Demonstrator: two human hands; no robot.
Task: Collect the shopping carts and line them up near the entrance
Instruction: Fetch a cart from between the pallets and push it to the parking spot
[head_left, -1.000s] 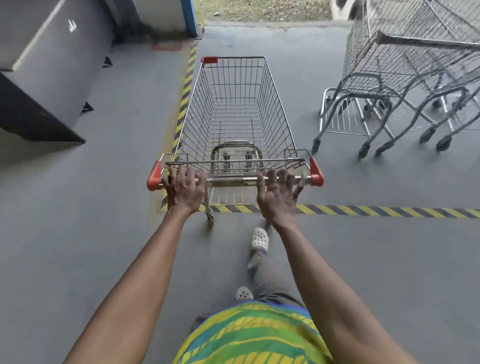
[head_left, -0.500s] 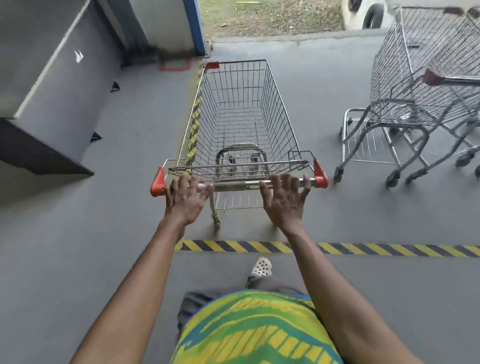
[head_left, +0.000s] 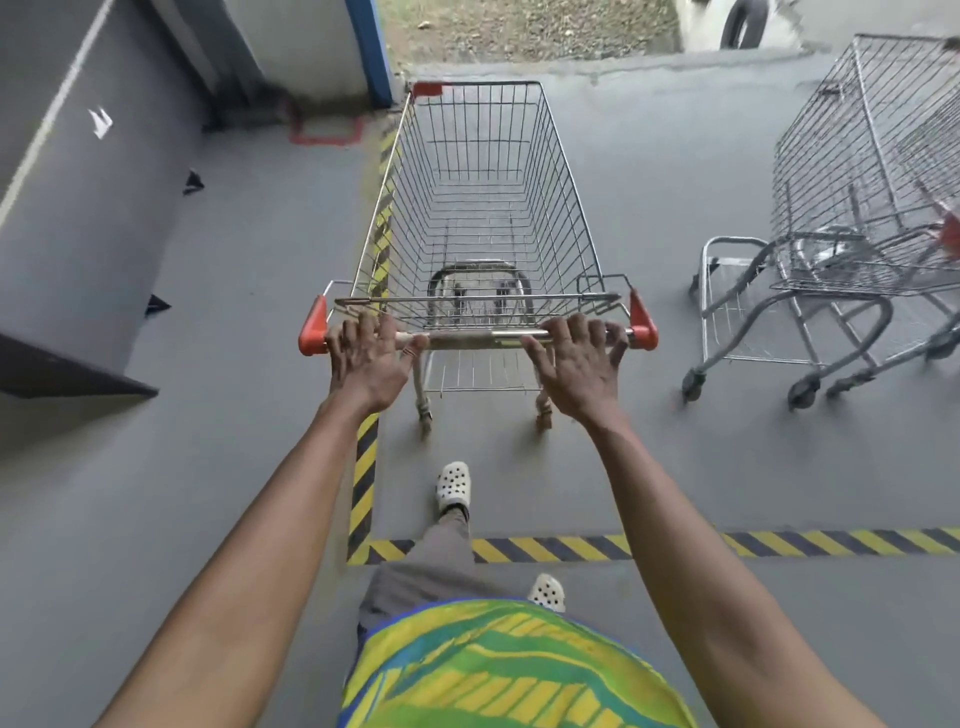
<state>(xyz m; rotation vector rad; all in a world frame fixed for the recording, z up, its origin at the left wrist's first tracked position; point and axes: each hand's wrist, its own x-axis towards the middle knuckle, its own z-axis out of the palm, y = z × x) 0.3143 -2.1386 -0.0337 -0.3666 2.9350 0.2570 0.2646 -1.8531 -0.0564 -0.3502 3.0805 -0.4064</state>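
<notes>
Though well apart, left hand and right hand each in grip on shopping cart handle.

Yellow-and-black hazard tape ran across the grey floor and turned at a corner toward a red outline painted near a blue-edged wall, while a large grey box stood at the left and a tyre showed beside bare ground.

I see the silver wire shopping cart roll forward: the cross strip of yellow-and-black striped floor tape now lies behind its wheels, and the nested steel carts stand alongside on the right.
</notes>
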